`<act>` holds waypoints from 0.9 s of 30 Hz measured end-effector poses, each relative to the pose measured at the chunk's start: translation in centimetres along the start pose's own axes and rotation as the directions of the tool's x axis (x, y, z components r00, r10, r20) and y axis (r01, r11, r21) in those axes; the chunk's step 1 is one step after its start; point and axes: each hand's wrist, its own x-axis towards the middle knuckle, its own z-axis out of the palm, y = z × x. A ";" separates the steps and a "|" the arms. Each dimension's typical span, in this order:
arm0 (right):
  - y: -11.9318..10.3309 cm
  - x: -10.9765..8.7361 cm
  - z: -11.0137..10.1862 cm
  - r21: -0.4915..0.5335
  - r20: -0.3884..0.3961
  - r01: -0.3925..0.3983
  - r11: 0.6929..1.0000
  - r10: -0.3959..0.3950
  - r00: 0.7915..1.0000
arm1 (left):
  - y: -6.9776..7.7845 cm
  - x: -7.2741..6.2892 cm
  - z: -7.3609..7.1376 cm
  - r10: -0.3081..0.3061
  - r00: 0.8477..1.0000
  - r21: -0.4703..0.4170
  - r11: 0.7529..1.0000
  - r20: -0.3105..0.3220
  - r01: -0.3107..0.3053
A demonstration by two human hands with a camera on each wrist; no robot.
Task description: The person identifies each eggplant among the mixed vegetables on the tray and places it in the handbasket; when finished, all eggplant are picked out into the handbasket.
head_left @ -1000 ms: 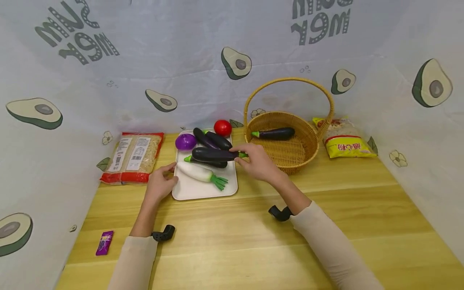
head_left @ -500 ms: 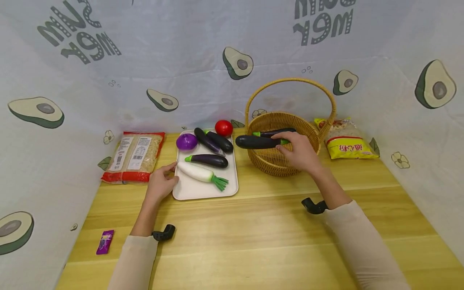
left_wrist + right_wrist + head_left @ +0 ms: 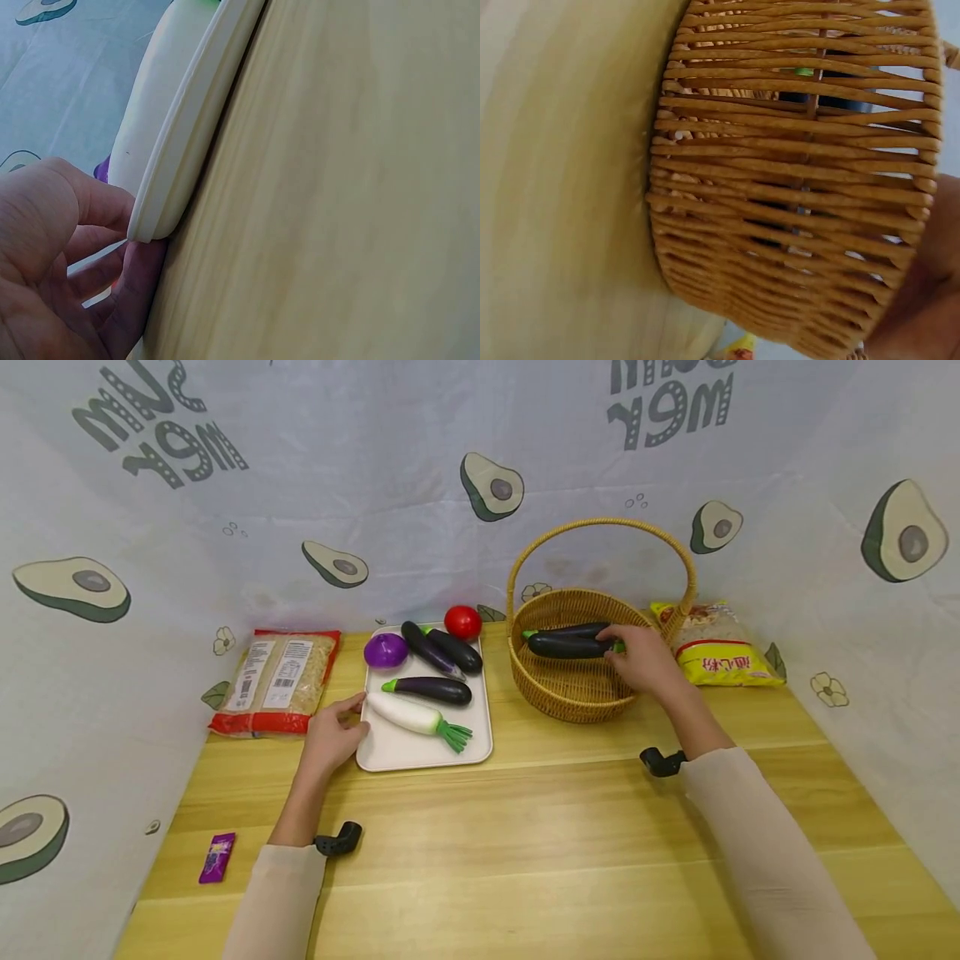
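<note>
My right hand [image 3: 647,662] pinches a dark eggplant [image 3: 564,647] near its green stem end, inside the wicker basket [image 3: 576,702]. A second eggplant [image 3: 558,631] lies right behind it in the basket. In the right wrist view, the woven basket wall [image 3: 795,180] hides most of that hand and the eggplants. My left hand [image 3: 333,739] grips the left rim of the white tray [image 3: 420,758], seen close in the left wrist view with the tray edge [image 3: 176,150] between thumb and fingers. On the tray lie a white radish [image 3: 405,713], an eggplant [image 3: 435,691], two more eggplants [image 3: 454,651], a purple onion [image 3: 386,651] and a tomato [image 3: 462,623].
A red-edged bag of grain [image 3: 276,681] lies left of the tray. Behind the basket's right side is a yellow food bag [image 3: 718,662]. A small purple packet [image 3: 217,858] lies at the table's left. The basket's tall handle [image 3: 600,522] arches over its opening.
My right hand has carried the eggplant from above the tray rightward and lowered it into the basket, beside the other eggplant. The left hand has stayed at the tray's rim.
</note>
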 end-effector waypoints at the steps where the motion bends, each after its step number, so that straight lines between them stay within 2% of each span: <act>1: 0.1 0.3 0.0 -0.006 0.016 -0.012 1.000 0.012 1.000 | 0.0 0.0 0.0 -0.001 1.000 -0.003 1.000 0.003 0.001; 7: 0.4 2.1 0.4 -0.019 0.116 -0.044 0.999 0.046 0.992 | 0.1 0.3 0.0 -0.003 1.000 -0.010 1.000 0.004 0.003; 14: 0.7 2.8 1.2 -0.037 0.157 -0.037 0.999 0.042 0.987 | -0.1 0.3 0.0 -0.012 1.000 -0.018 1.000 0.010 0.012; 22: 0.4 2.2 1.2 0.003 0.142 -0.060 0.998 0.059 0.988 | -0.3 0.1 0.0 -0.017 1.000 -0.015 1.000 0.010 0.018; 27: -0.1 1.1 0.6 0.054 0.062 -0.048 0.997 0.045 0.997 | -0.2 0.1 0.0 -0.014 1.000 -0.008 1.000 0.011 0.014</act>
